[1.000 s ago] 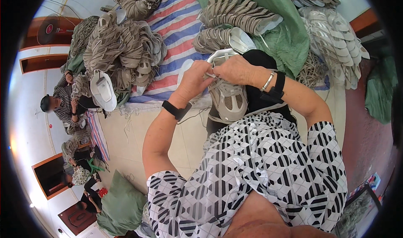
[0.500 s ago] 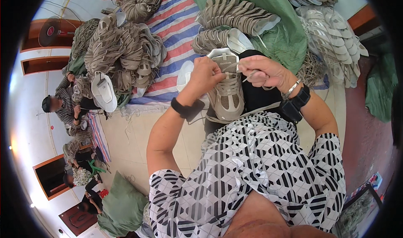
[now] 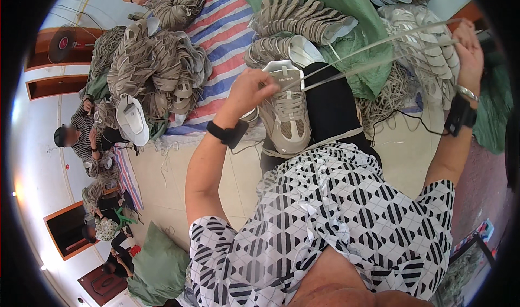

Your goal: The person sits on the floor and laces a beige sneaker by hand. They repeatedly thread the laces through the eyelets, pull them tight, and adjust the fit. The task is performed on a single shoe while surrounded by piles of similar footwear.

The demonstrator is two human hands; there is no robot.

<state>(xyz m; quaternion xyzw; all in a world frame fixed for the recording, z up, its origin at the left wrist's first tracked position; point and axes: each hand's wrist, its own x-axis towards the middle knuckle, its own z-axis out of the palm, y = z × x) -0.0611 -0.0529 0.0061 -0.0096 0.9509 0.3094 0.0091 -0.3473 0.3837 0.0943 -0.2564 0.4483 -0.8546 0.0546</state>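
Note:
On my lap lies a beige lace-up shoe upper (image 3: 284, 128), toe toward me, laced across its front. My left hand (image 3: 252, 92) pinches its upper left edge beside the tongue. Out to the far right my right hand (image 3: 469, 51) is closed on a light shoelace (image 3: 374, 57). Two strands of the lace run taut from the top eyelets to that hand. A pale cord (image 3: 325, 147) crosses my thighs just below the shoe's toe.
Stacked shoe uppers (image 3: 303, 20) lie ahead on green sheeting, with more piles (image 3: 157, 63) to the left on a striped sheet (image 3: 225, 41). Loose laces (image 3: 387, 98) heap at right. Several people sit along the left, one in a dark cap (image 3: 67, 136). A green sack (image 3: 157, 258) stands lower left.
My right hand has swung from beside the shoe out to the far right, drawing the lace into long strands. My left hand stays at the shoe's top left, shifted slightly left and down.

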